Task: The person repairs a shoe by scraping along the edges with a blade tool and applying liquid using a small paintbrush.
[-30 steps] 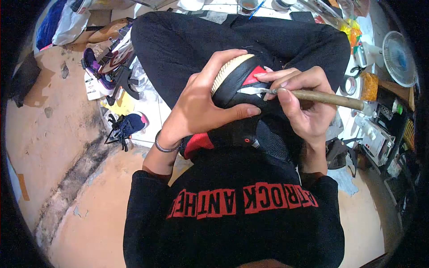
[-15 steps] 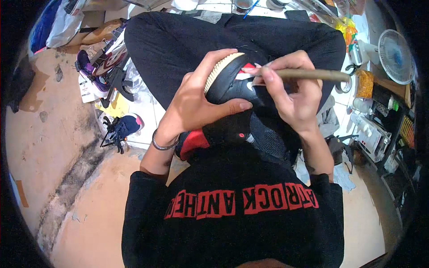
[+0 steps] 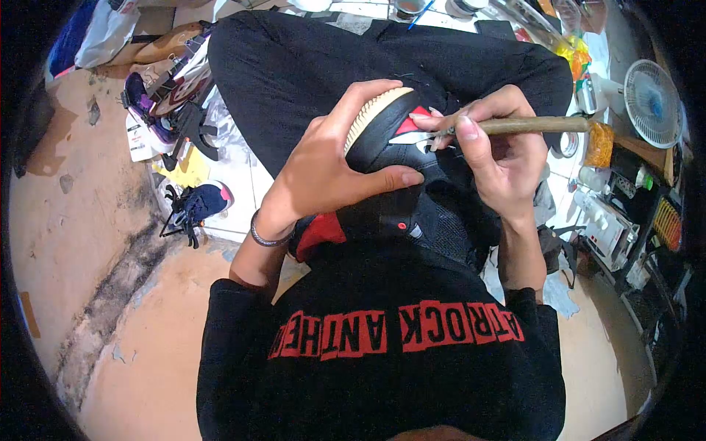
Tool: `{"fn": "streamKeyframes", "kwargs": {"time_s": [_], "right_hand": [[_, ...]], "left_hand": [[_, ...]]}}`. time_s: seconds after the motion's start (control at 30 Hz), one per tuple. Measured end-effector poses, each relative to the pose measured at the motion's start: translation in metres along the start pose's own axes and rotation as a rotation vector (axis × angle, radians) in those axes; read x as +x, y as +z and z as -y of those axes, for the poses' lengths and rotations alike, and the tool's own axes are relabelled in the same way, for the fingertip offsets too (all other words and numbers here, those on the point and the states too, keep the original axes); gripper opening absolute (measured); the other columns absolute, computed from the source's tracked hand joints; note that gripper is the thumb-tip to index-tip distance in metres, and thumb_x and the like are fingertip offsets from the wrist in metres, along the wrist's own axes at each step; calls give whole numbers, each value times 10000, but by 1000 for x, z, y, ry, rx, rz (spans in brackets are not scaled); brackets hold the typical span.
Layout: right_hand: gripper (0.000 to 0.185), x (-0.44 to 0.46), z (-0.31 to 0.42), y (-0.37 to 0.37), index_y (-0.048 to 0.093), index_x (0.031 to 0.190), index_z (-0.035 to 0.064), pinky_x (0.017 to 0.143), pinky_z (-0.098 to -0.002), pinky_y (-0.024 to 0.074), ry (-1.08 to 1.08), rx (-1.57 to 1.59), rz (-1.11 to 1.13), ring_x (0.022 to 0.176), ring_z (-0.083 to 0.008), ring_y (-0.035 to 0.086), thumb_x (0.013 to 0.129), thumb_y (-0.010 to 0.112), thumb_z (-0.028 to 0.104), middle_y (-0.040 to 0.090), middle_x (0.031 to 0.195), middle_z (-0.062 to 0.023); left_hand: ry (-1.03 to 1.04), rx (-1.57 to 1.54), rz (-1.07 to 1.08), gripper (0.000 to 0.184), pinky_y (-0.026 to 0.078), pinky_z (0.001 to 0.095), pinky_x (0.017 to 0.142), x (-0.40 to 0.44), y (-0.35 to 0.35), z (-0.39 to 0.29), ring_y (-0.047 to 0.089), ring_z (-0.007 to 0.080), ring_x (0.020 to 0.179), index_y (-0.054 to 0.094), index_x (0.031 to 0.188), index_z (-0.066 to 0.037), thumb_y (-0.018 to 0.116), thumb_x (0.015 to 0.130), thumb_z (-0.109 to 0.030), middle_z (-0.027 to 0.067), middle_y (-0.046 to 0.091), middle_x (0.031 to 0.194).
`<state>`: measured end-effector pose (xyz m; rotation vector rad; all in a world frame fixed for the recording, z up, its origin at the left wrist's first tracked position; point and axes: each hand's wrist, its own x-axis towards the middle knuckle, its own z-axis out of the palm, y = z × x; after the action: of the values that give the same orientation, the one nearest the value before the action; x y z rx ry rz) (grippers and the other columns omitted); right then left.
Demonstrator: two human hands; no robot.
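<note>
A black shoe (image 3: 379, 140) with a cream ribbed sole edge and red and white patches sits over my lap. My left hand (image 3: 327, 158) is wrapped round it, fingers on the sole and thumb on the black upper. My right hand (image 3: 504, 151) closes on a slim tool with a thick wooden handle (image 3: 540, 126), which points out to the right. The tool's narrow end is at the white patch; its exact tip is too small to make out. My right fingertips are at the red and white patches.
A purple shoe (image 3: 140, 99) and a dark blue shoe (image 3: 202, 202) lie at left, near a yellow sheet (image 3: 187, 167). At right stand a white fan (image 3: 651, 99), an orange-filled container (image 3: 599, 143) and a crowded rack (image 3: 607, 228). A blue stick (image 3: 421, 15) lies at the top.
My right hand and the tool have shifted slightly right, and more of the white and red patches shows. My left hand keeps its hold on the shoe.
</note>
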<state>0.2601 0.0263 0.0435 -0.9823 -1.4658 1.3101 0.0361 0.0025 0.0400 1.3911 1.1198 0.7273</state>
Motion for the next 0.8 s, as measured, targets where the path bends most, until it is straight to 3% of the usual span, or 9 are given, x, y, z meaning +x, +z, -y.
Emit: {"fn": "streamKeyframes", "kwargs": {"time_s": [0.13, 0.33, 0.57, 0.8], "right_hand": [[99, 2, 4, 3, 628, 928, -43, 653, -242, 548, 24, 13, -8, 727, -136, 697, 937, 691, 32, 674, 844, -85], [103, 2, -1, 5, 624, 920, -42, 642, -252, 541, -199, -268, 60, 714, -143, 694, 927, 699, 29, 662, 822, -82], [105, -6, -7, 6, 631, 920, -31, 624, -257, 529, -64, 11, -86, 698, -139, 689, 919, 709, 40, 671, 833, -87], [110, -5, -8, 2, 623, 937, -33, 691, -264, 543, -133, -180, 63, 790, -140, 689, 922, 703, 40, 676, 864, -99]], "left_hand": [[14, 14, -4, 887, 459, 334, 1036, 1, 0, -1, 580, 213, 1215, 476, 1426, -24, 927, 710, -292, 130, 597, 1309], [4, 38, -34, 877, 464, 339, 1030, 1, 1, -1, 586, 216, 1208, 483, 1416, -29, 926, 711, -304, 139, 606, 1298], [35, 63, -47, 864, 482, 344, 1007, 0, 3, -1, 614, 234, 1176, 495, 1402, -38, 929, 704, -302, 144, 625, 1267], [14, 84, -49, 846, 481, 344, 1008, 1, 4, -2, 612, 228, 1181, 506, 1397, -50, 927, 703, -287, 145, 625, 1278]]}}
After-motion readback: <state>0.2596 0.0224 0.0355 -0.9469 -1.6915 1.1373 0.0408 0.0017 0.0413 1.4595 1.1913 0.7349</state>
